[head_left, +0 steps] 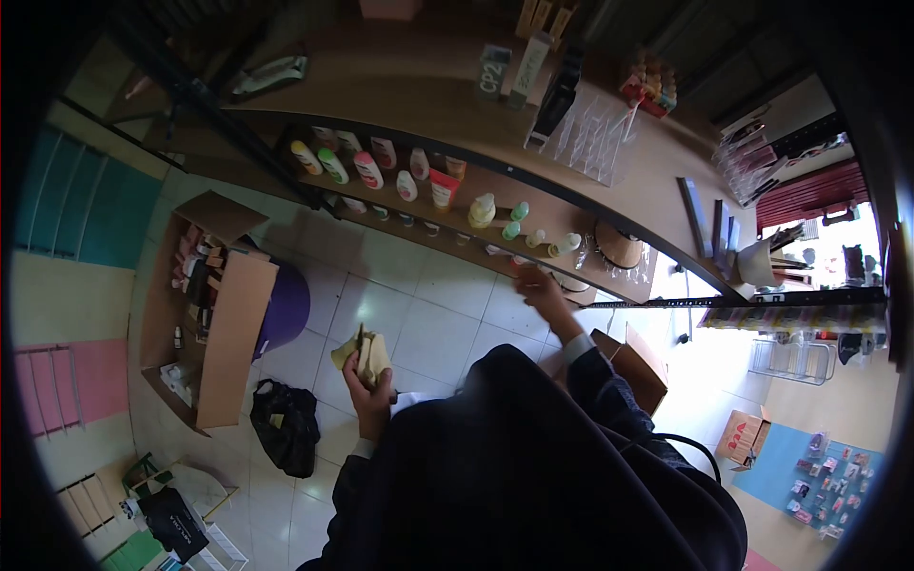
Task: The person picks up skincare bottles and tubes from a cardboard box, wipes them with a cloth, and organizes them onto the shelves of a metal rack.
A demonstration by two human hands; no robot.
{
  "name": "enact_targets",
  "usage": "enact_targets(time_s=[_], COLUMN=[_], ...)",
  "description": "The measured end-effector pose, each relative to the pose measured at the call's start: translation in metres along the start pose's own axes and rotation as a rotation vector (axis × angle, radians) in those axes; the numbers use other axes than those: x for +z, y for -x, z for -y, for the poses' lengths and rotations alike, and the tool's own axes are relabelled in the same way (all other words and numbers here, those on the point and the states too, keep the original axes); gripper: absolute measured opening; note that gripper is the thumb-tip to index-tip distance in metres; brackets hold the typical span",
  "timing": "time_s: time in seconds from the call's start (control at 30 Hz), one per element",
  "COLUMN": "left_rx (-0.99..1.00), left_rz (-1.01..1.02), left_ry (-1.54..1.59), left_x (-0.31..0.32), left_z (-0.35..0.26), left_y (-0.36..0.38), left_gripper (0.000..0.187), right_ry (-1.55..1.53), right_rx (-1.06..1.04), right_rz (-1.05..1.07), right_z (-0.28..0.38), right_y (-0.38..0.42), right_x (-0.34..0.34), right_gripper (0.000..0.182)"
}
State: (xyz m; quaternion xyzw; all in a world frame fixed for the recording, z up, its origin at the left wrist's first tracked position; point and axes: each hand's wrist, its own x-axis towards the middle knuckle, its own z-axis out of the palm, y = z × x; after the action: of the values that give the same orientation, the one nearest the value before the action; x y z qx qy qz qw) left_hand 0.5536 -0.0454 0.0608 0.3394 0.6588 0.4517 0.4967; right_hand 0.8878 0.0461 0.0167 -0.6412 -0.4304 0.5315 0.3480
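Note:
My left hand (371,393) is closed around a folded pale yellow cloth (373,358), held over the tiled floor. My right hand (541,288) reaches to the edge of the lower shelf, close to the small bottles there. Its fingers are bent and blurred, so whether they hold anything does not show. Nearby on the shelf are a pale yellow pump bottle (483,210), small green bottles (514,224) and a bottle with a yellowish body (566,245). Farther left, an orange-red tube (443,189) stands beside white, pink and yellow-capped bottles (367,171).
Above, a wooden shelf top (409,86) carries a clear acrylic rack (590,138) and small boxes. A large open carton (228,333) with goods stands left, before a purple tub (286,306). A black bag (285,428) lies on the floor. Another carton (636,369) is by my right arm.

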Motion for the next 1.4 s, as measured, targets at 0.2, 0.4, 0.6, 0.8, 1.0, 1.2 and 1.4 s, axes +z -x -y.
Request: enact_targets(time_s=[0.2, 0.4, 0.6, 0.8, 1.0, 1.2, 1.4], left_rx=[0.274, 0.241, 0.385, 0.481, 0.227, 0.170, -0.044], left_rz=[0.050, -0.021, 0.178, -0.153, -0.526, -0.745, -0.525], left_ry=[-0.143, 0.156, -0.100, -0.080, -0.496, -0.844, -1.172], left_x=[-0.056, -0.131, -0.234, -0.350, -0.468, -0.550, -0.583], left_z=[-0.063, -0.124, -0.131, -0.088, 0.000, 0.030, 0.055], left_y=[-0.002, -0.010, -0.052, -0.093, -0.144, -0.204, -0.259], left_gripper=[0.043, 0.037, 0.023, 0.017, 0.021, 0.029, 0.044], right_ry=[-0.069, -0.051, -0.651, -0.686, -0.591, -0.594, -0.601], right_rx=[-0.287, -0.287, 0.005, 0.039, 0.173, 0.313, 0.328], right_rz=[0.348, 0.515, 0.474, 0.401, 0.489, 0.608, 0.583], right_z=[0.098, 0.172, 0.206, 0.212, 0.219, 0.221, 0.230], right_y=[0.035, 0.109, 0.121, 0.080, 0.049, 0.002, -0.023], right_x=[0.161, 0.304, 0.419, 0.463, 0.483, 0.511, 0.544], right_gripper=[0.027, 0.077, 0.057, 0.040, 0.045, 0.047, 0.052])
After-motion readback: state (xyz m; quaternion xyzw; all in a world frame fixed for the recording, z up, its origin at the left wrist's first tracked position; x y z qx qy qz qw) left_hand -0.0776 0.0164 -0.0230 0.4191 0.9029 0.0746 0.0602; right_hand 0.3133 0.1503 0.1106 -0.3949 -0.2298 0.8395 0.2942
